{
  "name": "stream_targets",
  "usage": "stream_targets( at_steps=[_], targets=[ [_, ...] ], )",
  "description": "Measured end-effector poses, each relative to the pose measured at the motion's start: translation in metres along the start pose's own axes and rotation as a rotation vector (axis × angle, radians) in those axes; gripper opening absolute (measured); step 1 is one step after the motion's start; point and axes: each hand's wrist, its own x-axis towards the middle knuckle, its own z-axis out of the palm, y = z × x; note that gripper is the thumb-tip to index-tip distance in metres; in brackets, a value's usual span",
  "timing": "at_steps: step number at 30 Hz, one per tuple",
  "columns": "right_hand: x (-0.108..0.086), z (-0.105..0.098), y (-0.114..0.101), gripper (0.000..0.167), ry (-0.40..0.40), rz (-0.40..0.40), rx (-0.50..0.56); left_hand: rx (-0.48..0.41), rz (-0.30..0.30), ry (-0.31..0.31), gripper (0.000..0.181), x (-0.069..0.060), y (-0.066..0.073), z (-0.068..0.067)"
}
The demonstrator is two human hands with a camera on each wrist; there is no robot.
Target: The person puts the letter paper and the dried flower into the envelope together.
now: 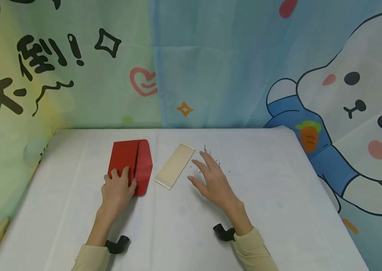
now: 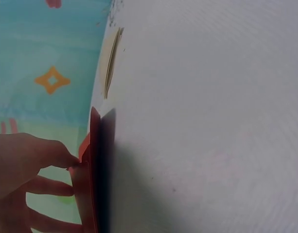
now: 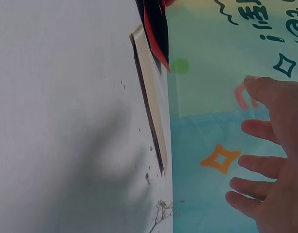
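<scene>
A red envelope [image 1: 123, 154] with its flap spread to the right lies on the white table. My left hand [image 1: 117, 190] rests on its lower part, fingertips and thumb touching the paper; in the left wrist view the left hand [image 2: 27, 179] has its thumb and fingers against the envelope [image 2: 84, 189]. A pale flat rectangular piece [image 1: 175, 165] lies slanted just right of the envelope. My right hand [image 1: 216, 184] hovers right of that piece with fingers spread and nothing in them; the right wrist view shows the same hand [image 3: 275, 150] beside the pale piece [image 3: 151, 97].
Small dark dried bits [image 1: 207, 151] are scattered on the table [image 1: 279, 226] behind and around the right hand's fingers. A printed cloth [image 1: 211, 75] hangs behind the table and along its sides. Black curved pieces [image 1: 224, 232] sit at both wrists.
</scene>
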Motion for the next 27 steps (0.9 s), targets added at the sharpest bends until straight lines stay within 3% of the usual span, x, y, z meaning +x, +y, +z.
stream_targets(
  at_steps=[5, 14, 27],
  targets=[
    [0.006, 0.008, -0.008, 0.053, -0.016, -0.039, 0.019, -0.001, -0.001, -0.002, 0.054, 0.002, -0.002, -0.001],
    [0.017, 0.022, -0.023, 0.048, -0.110, -0.025, 0.039, -0.004, -0.002, -0.004, 0.052, 0.002, -0.003, 0.000],
    [0.032, 0.046, -0.039, 0.042, -0.163, -0.089, 0.070, 0.023, 0.023, 0.023, 0.049, 0.001, -0.004, 0.003]
  ],
)
